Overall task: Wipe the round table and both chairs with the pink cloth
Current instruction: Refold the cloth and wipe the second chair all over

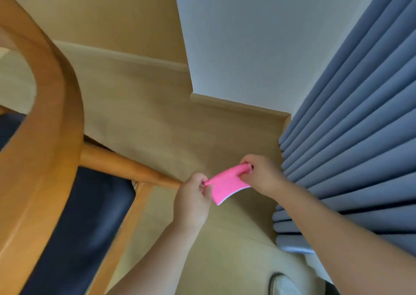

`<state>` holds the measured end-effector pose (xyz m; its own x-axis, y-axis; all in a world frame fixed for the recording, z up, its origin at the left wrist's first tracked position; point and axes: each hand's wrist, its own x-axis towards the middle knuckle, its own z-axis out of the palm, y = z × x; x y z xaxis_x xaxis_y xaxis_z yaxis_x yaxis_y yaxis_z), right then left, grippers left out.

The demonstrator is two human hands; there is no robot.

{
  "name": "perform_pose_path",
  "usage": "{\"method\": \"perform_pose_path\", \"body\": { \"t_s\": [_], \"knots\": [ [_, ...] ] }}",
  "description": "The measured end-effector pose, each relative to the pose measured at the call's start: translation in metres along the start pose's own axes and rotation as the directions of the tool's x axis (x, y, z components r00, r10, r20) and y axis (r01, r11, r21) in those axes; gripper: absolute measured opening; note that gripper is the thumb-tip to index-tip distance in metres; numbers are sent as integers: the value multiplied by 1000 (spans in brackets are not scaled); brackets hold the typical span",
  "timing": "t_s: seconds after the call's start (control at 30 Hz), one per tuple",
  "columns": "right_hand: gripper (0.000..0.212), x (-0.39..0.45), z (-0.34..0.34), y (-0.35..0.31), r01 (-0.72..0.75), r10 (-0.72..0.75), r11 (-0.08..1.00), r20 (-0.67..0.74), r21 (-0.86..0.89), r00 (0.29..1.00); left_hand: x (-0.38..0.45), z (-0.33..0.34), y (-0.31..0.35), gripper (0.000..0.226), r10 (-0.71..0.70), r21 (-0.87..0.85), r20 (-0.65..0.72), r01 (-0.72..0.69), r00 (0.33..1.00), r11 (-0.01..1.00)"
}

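Both hands holding pink cloth in air above beige floor, beside chair. Left hand pinching cloth's left corner; right hand gripping bunched right corner. Cloth hanging stretched between them, white underside showing at lower edge. Blue curtain hanging at right. Chair's dark seat lying at lower left.

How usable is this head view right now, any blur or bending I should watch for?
Head view: the chair at left is smeared by motion blur, its curved wooden rail soft-edged; the pink cloth and both hands, left hand and right hand, are fairly sharp; wide-angle distortion fans the blue curtain and tilts the wall; lighting is soft and even, without glare.
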<state>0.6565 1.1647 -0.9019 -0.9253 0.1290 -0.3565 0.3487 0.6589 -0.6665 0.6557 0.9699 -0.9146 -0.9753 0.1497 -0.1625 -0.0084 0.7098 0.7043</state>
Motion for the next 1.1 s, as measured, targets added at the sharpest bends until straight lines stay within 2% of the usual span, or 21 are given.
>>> {"method": "perform_pose_path", "body": {
  "t_s": [0.07, 0.17, 0.3, 0.37, 0.4, 0.43, 0.5, 0.7, 0.83, 0.93, 1.1],
  "knots": [
    [6, 22, 26, 25, -9, 10, 993, -6, 119, 1000, 9, 28, -30, 23, -5, -11, -7, 5, 1000, 1000],
    [4, 48, 52, 56, 22, -25, 979, 13, 203, 1000, 24, 62, -66, 19, 24, 18, -11, -24, 1000, 1000],
    [14, 82, 56, 65, 102, -103, 984, -7, 146, 995, 49, 72, -89, 22, 119, 22, -65, -117, 991, 993],
    [17, 94, 51, 56, 111, -111, 992, -9, 51, 994, 47, 62, -96, 26, 131, 47, -57, -129, 990, 991],
    [10, 97, 48, 50, 114, -113, 993, -23, 34, 993, 39, 53, -99, 23, 142, 62, -45, -139, 989, 988],
    [3, 98, 46, 40, 123, -121, 991, -44, 47, 992, 28, 43, -101, 19, 156, 74, -36, -153, 987, 986],
    [11, 97, 48, 16, 156, -146, 982, -91, 104, 985, -1, 18, -100, 15, 168, 100, -29, -164, 985, 981],
    [10, 78, 83, -74, 335, -298, 911, -177, 241, 938, -54, -54, -80, 16, 227, 214, 57, -234, 972, 948],
    [12, 54, 104, -114, 440, -379, 842, -238, 312, 894, -78, -78, -81, 14, 211, 213, -37, -199, 977, 957],
    [10, 33, 130, -115, 484, -418, 818, -255, 312, 872, -97, -89, -83, 13, 196, 214, -94, -172, 976, 962],
    [12, 22, 164, -114, 552, -417, 768, -399, 325, 816, -112, -121, -80, 11, 236, 230, -186, -191, 954, 954]
  ]
}}
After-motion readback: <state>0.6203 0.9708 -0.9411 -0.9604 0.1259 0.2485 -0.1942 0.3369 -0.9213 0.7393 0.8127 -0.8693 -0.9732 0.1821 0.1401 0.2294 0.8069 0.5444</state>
